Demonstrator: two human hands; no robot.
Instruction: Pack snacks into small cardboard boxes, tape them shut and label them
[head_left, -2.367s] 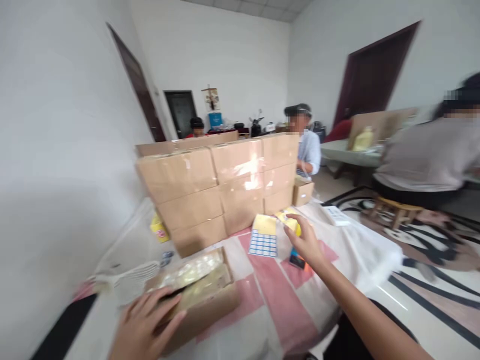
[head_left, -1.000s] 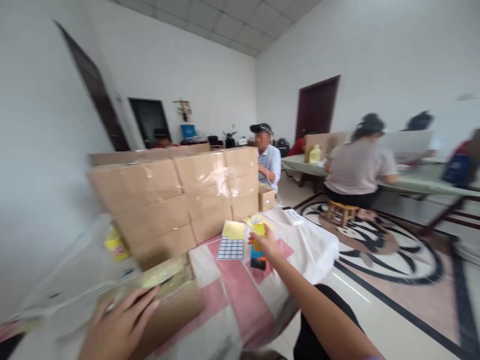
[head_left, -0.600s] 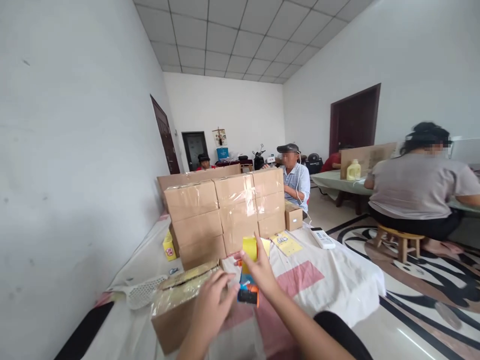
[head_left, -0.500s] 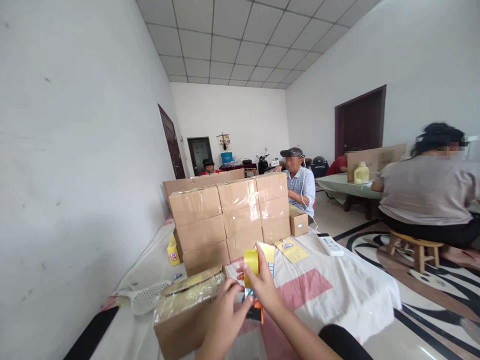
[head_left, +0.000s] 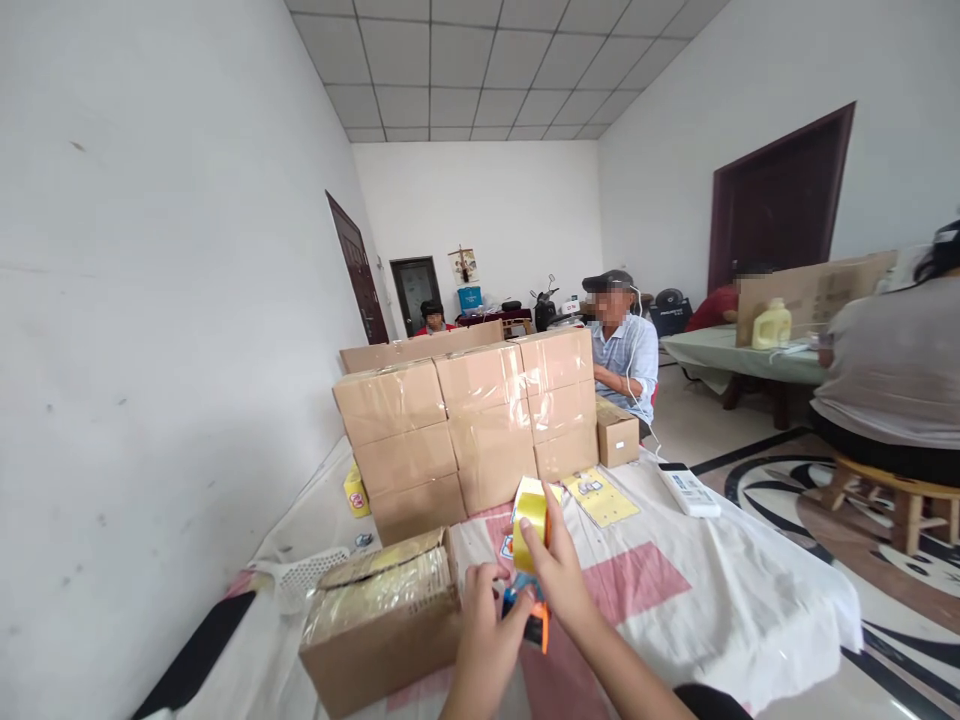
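Note:
In my right hand (head_left: 561, 575) is a tape dispenser (head_left: 537, 628) with an orange and blue frame, carrying a wide roll of yellow tape (head_left: 529, 530). My right fingers wrap round the roll, the thumb lying on its near side. Lower down, my left hand (head_left: 489, 622) pinches at the dispenser's blue end. Whether my left fingers hold the tape's loose end cannot be made out. To the left of my hands lies a taped cardboard box (head_left: 382, 615), its top covered with shiny tape. Both hands are above the cloth-covered table (head_left: 637, 640).
Stacked cardboard boxes (head_left: 487, 430) form a wall across the table. A yellow card (head_left: 600, 497), a white device (head_left: 688, 490), a white plastic basket (head_left: 311, 575) and a small yellow box (head_left: 357, 494) lie around. A person in a cap (head_left: 622, 350) sits behind; others sit farther off.
My view has turned slightly left and down, so the scene sits farther right. Both hands keep their hold on the dispenser, which has tilted somewhat, showing more of its orange side.

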